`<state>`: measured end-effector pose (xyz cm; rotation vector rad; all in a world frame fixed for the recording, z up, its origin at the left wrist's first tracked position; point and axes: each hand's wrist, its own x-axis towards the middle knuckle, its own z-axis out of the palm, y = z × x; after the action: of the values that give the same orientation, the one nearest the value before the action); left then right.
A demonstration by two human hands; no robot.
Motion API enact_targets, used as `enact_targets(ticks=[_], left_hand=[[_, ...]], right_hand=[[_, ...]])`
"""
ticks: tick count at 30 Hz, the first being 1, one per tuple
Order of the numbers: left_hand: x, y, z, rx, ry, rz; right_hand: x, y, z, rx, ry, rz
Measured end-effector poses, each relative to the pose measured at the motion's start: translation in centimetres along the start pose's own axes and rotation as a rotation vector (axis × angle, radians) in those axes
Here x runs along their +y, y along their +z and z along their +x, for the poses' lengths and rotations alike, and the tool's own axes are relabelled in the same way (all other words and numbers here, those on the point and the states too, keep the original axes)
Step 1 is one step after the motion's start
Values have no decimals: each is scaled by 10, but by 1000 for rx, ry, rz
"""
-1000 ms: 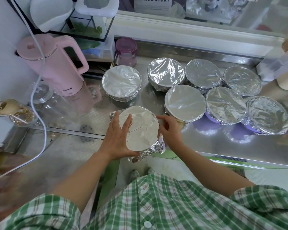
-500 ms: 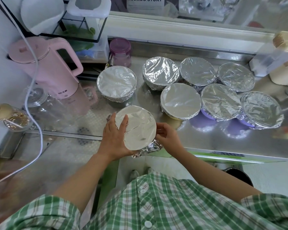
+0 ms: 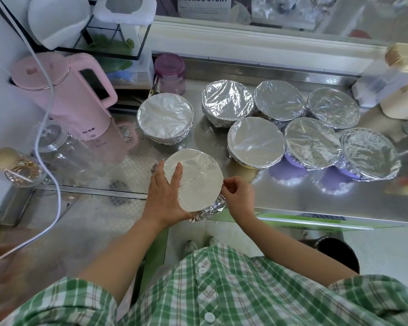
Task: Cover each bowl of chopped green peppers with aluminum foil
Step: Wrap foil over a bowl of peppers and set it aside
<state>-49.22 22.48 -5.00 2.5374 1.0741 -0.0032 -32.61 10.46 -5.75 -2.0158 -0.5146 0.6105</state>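
- Head view looks down on a steel counter (image 3: 292, 203), with the near bowl (image 3: 198, 177) sitting close to its front edge, straight ahead of the person.
- The left hand (image 3: 165, 196) comes in from the bowl's 8 o'clock. Its fingers (image 3: 177, 171) lie straight and spread on the flat foil top and grasp nothing. My guess is that they pin the sheet taut and stop the bowl turning.
- The right hand (image 3: 239, 196) works at the bowl's 3 o'clock. Its fingers are curled in and seem to pinch the foil edge (image 3: 213, 207) against the rim, probably to fold loose foil down the side.
- That edge bunches in rough crumples from 3 to 5 o'clock, so the wrap looks nearly sealed, with some tucking left.
- No peppers can be seen, since foil hides the contents.
- Seven covered bowls (image 3: 256, 142) cluster from 11 to 2 o'clock of the near bowl. Several touch one another, likely pushed back to free working room in front.
- A pink kettle (image 3: 64, 95) stands at 10 o'clock and a purple-lidded jar (image 3: 170, 74) near 12, both well apart from the hands.
- Thin foil tears easily, so the next crimp calls for a light pinch.
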Motion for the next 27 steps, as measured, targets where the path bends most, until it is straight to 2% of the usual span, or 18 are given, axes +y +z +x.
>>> enact_targets(ticks=[5,13,19,22,27], left_hand=[[3,1,-1,18,-16,-2],[7,6,-1,49,-56,-24],[13,6,-1,52,-94,-44],[15,6,-1,46,-109,-30],[16,8,0,40,-139,-28]], right_hand=[[-1,4,-10,87,45,29],[10,5,-35,-123,-27,190],[1,8,-22,-15,89,106],[1,6,-16,7,89,26],[-5,-1,-18,-3,112,108]])
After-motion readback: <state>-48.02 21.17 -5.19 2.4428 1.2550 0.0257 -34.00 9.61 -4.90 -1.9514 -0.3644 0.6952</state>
